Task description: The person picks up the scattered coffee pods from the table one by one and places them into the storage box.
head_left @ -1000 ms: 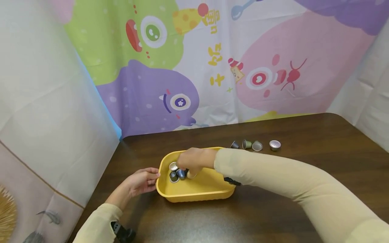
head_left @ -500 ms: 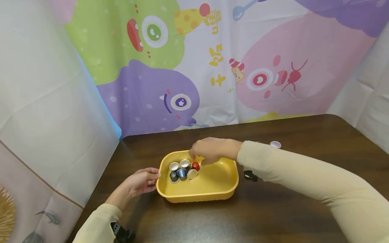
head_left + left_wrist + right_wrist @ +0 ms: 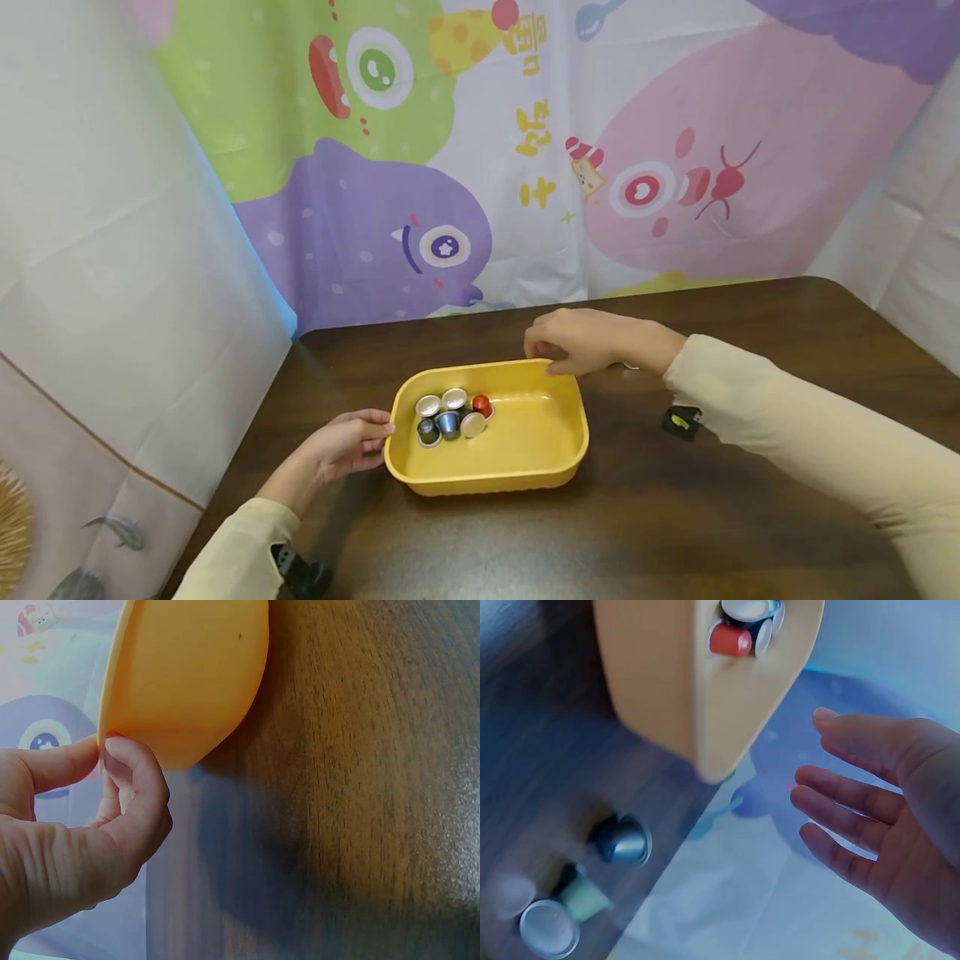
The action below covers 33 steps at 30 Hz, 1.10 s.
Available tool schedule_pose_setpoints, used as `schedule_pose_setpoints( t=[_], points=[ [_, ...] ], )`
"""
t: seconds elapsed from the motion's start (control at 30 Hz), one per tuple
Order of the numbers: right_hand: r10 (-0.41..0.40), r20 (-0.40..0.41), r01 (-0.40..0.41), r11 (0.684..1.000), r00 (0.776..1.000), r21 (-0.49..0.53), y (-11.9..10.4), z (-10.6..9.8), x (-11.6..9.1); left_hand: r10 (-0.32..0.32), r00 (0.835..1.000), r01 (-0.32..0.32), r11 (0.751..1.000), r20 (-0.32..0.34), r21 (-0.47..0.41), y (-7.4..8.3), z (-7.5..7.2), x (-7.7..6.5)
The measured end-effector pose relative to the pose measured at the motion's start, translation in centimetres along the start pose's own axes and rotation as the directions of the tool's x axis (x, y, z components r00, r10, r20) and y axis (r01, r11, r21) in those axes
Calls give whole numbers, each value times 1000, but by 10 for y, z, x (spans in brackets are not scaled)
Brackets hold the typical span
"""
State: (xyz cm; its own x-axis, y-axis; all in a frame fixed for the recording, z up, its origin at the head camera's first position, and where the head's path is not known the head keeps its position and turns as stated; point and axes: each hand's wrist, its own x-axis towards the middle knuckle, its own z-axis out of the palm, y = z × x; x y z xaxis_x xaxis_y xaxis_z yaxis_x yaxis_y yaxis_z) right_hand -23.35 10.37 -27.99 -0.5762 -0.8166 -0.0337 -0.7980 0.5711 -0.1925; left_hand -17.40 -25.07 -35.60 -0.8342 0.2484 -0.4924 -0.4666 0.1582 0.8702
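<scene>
A yellow plastic bin (image 3: 487,482) stands on the table with several coffee capsules in its left part, among them a red capsule (image 3: 482,405), a blue capsule (image 3: 447,425) and silver-lidded ones. My left hand (image 3: 341,448) pinches the bin's left rim between thumb and fingers, as the left wrist view confirms. Over the bin's back right corner, my right hand (image 3: 588,340) holds nothing, its fingers loosely parted. Beyond it, the right wrist view has a dark capsule (image 3: 622,840), a green capsule (image 3: 583,898) and a silver-lidded capsule (image 3: 549,928) on the table; my right hand and forearm mostly hide these in the head view.
The dark wooden table (image 3: 480,542) ends at a cartoon-printed curtain (image 3: 525,233) behind the bin. White cloth walls (image 3: 135,217) flank it. A black wrist camera (image 3: 681,422) hangs beneath my right sleeve.
My right hand has come out of the bin and moved right and back to its far right corner, leaving the red capsule in view inside. The left hand keeps its hold on the rim.
</scene>
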Motion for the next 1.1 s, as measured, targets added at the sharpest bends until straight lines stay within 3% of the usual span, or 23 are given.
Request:
schedule_pose_setpoints(
  t=[0.5, 0.87, 1.1],
  points=[
    [156, -107, -151, 987, 982, 49, 48, 5, -58, -8, 1000, 8, 1000, -12, 2, -1, 0, 0],
    [217, -226, -220, 975, 950, 12, 85, 21, -92, -2, 1000, 3, 1000, -15, 9, 3, -2, 0],
    [234, -298, -255, 966, 925, -34, 102, 43, -108, -12, 1000, 12, 1000, -2, -2, 1, -1, 0]
  ],
)
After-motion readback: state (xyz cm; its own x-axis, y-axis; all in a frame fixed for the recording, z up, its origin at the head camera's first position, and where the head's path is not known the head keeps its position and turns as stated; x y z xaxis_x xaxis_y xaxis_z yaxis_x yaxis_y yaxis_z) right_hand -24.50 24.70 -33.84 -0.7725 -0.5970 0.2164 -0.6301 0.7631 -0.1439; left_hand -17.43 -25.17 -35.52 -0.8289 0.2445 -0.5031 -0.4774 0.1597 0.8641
